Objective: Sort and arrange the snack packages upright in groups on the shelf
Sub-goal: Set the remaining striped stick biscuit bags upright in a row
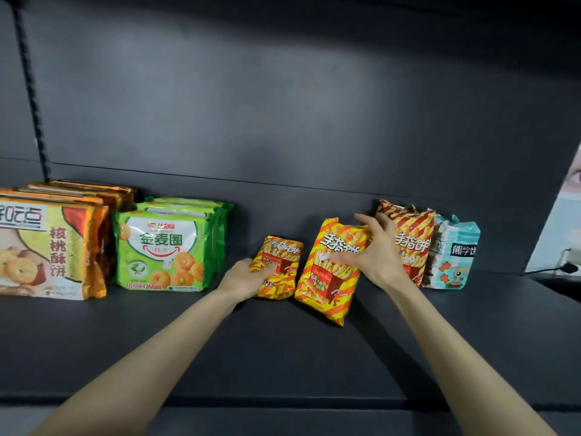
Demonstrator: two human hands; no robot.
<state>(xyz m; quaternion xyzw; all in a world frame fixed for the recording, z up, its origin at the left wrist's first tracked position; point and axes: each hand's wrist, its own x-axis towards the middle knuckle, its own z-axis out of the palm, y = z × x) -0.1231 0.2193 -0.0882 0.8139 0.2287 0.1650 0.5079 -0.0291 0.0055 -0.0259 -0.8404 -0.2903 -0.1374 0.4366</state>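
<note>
On the dark shelf [283, 350] stand groups of snack packs. Orange walnut-biscuit packs [53, 247] stand far left, with green ring-biscuit packs [163, 250] beside them. My left hand [248, 278] grips a small yellow-and-orange striped stick-biscuit bag [281, 262] by its left side. My right hand [374, 253] holds a larger striped stick-biscuit bag [327, 281] near its top; the bag leans to the right. Behind that hand more striped bags [412, 243] stand upright, and pale blue bear-biscuit bags [452, 256] stand at the right end.
The shelf's dark back panel [314, 105] rises behind the packs, with a slotted upright [31, 89] at the left. A light poster [559, 234] and a black cable [562, 268] lie past the shelf's right end. Bare shelf surface stretches in front of the packs.
</note>
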